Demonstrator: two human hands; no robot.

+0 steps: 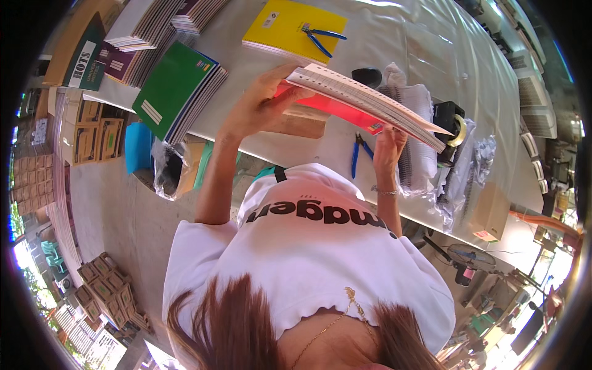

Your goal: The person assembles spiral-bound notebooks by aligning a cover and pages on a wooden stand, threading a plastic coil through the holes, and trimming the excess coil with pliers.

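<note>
Both my hands hold up a red-covered notebook (pixel 357 98), its punched edge facing up and its pages slightly fanned at the right. My left hand (pixel 266 102) grips its left end, thumb across the red cover. At the lower right corner, my right hand (pixel 390 147) pinches the notebook. Blue-handled pliers (pixel 355 157) lie on the table just left of my right hand. Beyond the notebook, a second blue-handled pair of pliers (pixel 317 42) rests on a yellow notebook stack (pixel 271 28). A brown block-like thing (pixel 296 123) is partly hidden below the red cover.
Green notebooks (pixel 176 92) are stacked at the table's left edge, near more piled notebooks (pixel 139 28). On the right stand a tape dispenser (pixel 453 126) and plastic-wrapped bundles of coils (pixel 416 142). A cardboard box (pixel 490 213) sits at the table's right edge, above a fan (pixel 472 258).
</note>
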